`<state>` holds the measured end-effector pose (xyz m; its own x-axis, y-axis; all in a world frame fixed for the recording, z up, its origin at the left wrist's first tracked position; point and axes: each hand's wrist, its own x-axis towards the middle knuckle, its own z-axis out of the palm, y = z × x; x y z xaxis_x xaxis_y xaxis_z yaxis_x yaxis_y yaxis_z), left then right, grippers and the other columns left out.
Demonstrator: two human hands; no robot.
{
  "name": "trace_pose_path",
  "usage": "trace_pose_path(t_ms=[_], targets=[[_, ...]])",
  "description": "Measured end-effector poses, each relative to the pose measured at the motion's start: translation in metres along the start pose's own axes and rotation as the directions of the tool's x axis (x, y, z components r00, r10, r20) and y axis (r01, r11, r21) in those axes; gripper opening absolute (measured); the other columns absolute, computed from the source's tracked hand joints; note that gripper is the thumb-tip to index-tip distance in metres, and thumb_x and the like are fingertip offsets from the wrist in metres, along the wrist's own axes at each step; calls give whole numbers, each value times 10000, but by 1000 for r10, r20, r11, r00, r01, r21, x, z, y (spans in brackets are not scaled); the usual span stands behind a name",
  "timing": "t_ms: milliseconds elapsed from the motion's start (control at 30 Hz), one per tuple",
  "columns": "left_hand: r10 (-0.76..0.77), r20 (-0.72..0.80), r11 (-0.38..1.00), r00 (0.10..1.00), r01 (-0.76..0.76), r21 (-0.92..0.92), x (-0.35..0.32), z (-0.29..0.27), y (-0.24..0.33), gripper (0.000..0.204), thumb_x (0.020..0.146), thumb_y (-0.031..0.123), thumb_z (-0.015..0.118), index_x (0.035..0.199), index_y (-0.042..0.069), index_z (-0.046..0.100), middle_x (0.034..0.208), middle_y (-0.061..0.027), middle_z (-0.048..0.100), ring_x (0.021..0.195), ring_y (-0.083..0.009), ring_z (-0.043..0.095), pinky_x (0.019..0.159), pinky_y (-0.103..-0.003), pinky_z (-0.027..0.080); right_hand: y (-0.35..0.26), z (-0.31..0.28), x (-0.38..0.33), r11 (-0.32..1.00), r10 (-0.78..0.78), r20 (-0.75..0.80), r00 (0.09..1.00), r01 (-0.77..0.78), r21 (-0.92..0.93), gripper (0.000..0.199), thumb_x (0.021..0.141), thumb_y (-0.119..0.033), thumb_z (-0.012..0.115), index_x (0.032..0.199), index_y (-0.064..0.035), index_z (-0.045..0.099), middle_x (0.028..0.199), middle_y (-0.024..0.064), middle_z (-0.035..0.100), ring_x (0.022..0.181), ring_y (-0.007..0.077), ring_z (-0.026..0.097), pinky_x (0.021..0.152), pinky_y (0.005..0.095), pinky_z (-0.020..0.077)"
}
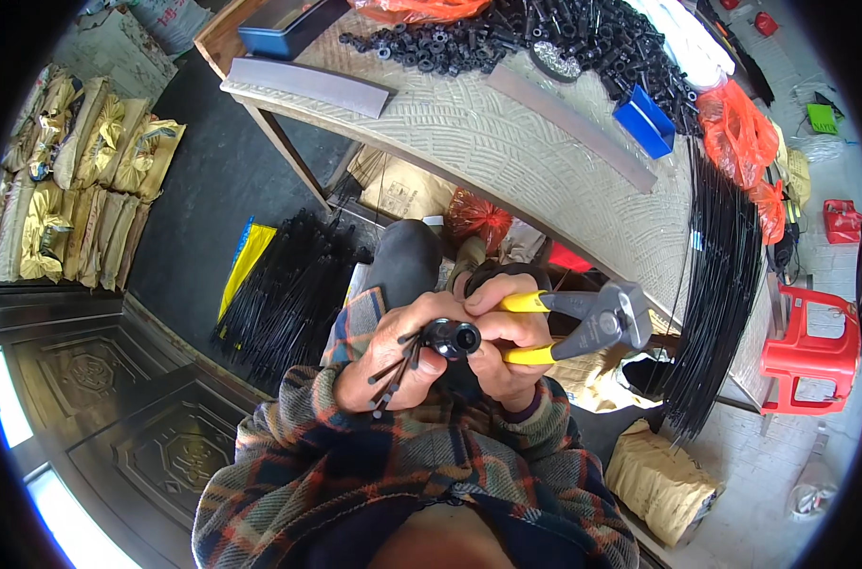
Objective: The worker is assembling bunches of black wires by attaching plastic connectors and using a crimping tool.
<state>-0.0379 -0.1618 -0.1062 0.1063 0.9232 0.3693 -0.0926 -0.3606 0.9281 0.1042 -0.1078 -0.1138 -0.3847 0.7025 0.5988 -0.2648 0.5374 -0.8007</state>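
Observation:
My left hand (398,356) is closed around several thin black rods (385,387), whose ends stick out below the fingers. A black ring-shaped fitting with a round hole (453,339) sits between my two hands, against the left fingers. My right hand (509,337) grips end-cutting pincers (597,321) with yellow handles; their steel jaws point right, away from the fitting. The right fingertips also reach the fitting's side. The rods' other ends are hidden behind the left hand.
Ahead stands a table (545,142) with a heap of small black fittings (583,33), a blue tray (646,121) and a long bundle of black rods (711,284). More rods (293,294) lie at left on the floor. A red stool (810,351) stands right; stacked sacks (80,180) at far left.

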Motion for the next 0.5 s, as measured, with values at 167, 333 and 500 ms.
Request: trace_pose_path(t_ms=[167,333,500], targets=[[-80,-20,995,997,79,-65,-6,-3,-10,481,898,469,456,1021,4,469,832,-45,516,705,-145,502,641,-283,408,-4,4,3,996,93,-8,996,-93,-17,95,769,-41,643,817,-2,571,946,146,515,828,211,527,733,343,453],[-137,-157,980,978,110,-169,-7,-6,-19,601,902,532,387,1088,-23,523,834,-57,517,726,-102,484,656,-259,397,-7,-21,8,947,149,157,976,-96,-305,307,770,-77,666,1057,11,606,973,156,554,891,245,552,735,322,456],[-145,-190,973,971,106,-204,-10,-13,-26,641,890,558,385,1060,-46,520,779,-47,524,712,-106,488,666,-263,403,-46,-78,6,518,239,420,876,251,-818,272,618,16,650,881,-31,603,946,137,527,696,265,563,571,333,470]])
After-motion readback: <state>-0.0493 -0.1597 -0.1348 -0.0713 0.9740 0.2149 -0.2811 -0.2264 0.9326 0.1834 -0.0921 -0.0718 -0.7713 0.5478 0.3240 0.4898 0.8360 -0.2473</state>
